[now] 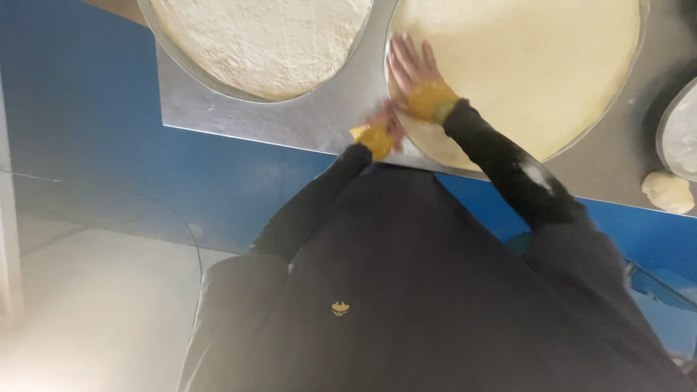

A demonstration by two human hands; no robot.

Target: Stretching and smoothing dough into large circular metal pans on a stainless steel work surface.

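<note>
My right hand (410, 65) lies flat with its fingers spread on a wide sheet of smooth pale yellow dough (537, 65), near the dough's left edge. The dough fills a large round metal pan (425, 156). My left hand (385, 125) is at the near left rim of that pan, just below my right wrist. It is blurred, and its fingers look curled against the rim. Both arms wear black sleeves with yellow cuffs.
A second round pan (190, 64) with rough white dough (268, 43) sits to the left on the steel table (290, 120). A small dough ball (668, 192) lies at the right, below part of another pan (679, 138). The table front is blue (94, 101).
</note>
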